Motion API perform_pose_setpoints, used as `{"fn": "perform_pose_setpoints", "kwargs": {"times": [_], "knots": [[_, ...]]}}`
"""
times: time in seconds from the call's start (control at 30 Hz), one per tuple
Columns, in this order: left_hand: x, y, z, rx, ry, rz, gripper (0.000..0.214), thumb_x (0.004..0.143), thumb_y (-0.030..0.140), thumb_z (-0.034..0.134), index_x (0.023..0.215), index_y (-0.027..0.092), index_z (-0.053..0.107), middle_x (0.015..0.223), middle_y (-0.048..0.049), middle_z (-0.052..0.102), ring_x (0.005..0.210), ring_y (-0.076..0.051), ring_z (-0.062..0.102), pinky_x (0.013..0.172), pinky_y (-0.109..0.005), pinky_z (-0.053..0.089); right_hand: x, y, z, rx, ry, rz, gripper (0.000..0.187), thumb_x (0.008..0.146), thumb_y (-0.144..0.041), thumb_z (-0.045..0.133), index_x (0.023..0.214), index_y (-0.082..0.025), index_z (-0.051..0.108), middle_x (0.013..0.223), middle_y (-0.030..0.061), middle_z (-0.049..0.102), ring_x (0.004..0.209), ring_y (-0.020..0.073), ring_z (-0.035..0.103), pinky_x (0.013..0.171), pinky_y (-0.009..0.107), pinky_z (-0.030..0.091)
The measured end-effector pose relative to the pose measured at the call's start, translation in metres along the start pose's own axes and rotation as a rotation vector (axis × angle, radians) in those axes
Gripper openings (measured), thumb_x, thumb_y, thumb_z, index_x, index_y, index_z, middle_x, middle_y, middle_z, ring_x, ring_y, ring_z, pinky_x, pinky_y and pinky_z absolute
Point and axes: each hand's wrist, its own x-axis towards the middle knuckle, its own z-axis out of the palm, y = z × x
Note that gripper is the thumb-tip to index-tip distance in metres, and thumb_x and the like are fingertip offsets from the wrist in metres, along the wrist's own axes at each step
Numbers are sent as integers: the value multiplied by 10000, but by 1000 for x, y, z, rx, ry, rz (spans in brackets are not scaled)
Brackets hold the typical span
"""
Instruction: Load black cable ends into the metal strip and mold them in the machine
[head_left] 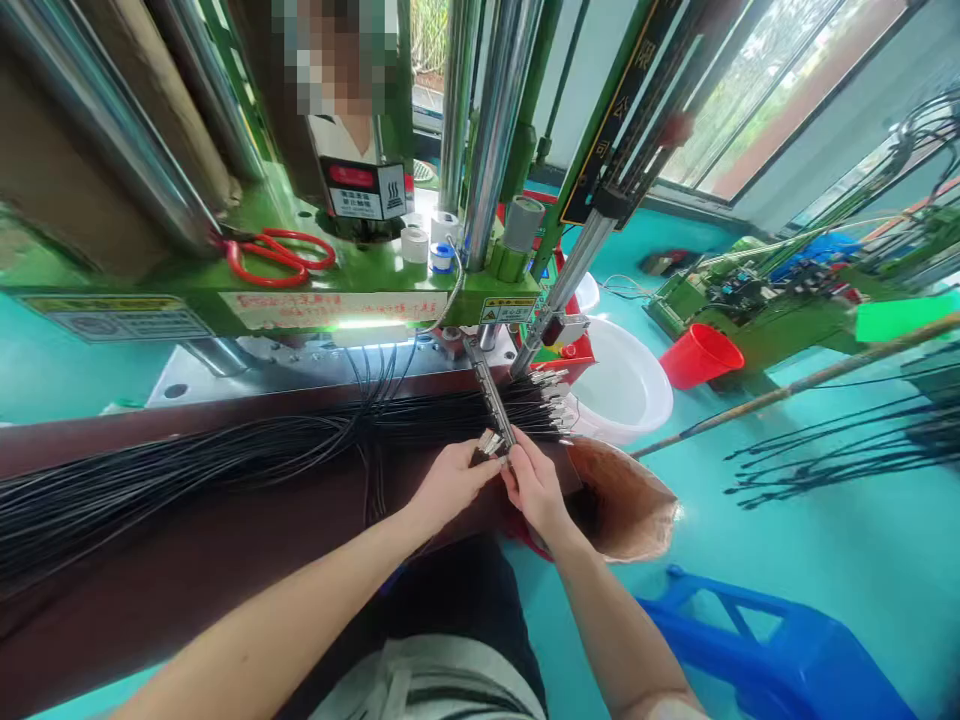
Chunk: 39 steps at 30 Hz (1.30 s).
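Here both forearms reach forward from the bottom of the view and meet at the front edge of the brown desk (187, 560), just below the green machine (300, 270). The left hand (450, 482) is curled, its thumb and fingertips pinched on a few metal connector ends (491, 441) of the black cables (225, 455). The right hand (534, 488) sits touching it on the right, fingers bent and closed about the lower end of a narrow metal bar (491, 400) that slants up toward the machine's base. The cables lie in a long bundle across the desk in front of the machine, their connector tips fanned out to the right of the bar.

On the machine's front edge run a yellow-bordered warning plate (120, 315) and a pale strip of red characters (330, 307), too small to read. A black, red and white sticker (365, 188) with a heat symbol hangs above the machine's ledge; its text is illegible. A slanted yellow-and-black strip (622, 95) carries characters that cannot be made out. Red scissors (277, 255) rest on the ledge. Right of the machine stand a white tub (622, 385) and a red bucket (701, 355) on the teal floor.
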Motion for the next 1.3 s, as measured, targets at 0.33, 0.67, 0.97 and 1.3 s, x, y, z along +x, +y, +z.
{"fn": "perform_pose_setpoints", "kwargs": {"times": [0.33,0.67,0.97,1.3], "knots": [[-3,8,-3,-259,158,17,240,795,449,445,800,218,380,510,101,320,379,-41,257,345,-156,196,1,-9,1,200,26,85,452,821,-429,494,1192,-171,504,479,-76,406,336,29,284,302,144,201],[-3,9,-6,-276,44,-168,286,722,416,561,692,186,394,440,112,265,369,-23,187,338,-158,132,0,-5,-2,175,-18,59,424,854,-390,466,1220,-175,488,441,-82,397,323,27,276,309,147,204],[-3,8,-6,-295,75,-163,281,711,402,567,674,190,387,432,112,273,360,-21,195,334,-154,139,-1,-10,0,89,-12,58,456,845,-402,458,1218,-143,497,435,-84,366,342,40,276,315,162,202],[-3,11,-8,-306,153,-65,276,776,447,475,717,211,344,471,110,271,356,-30,216,328,-146,160,-1,-7,2,99,-10,62,462,829,-403,491,1233,-178,493,483,-68,383,397,50,311,333,160,231]]}}
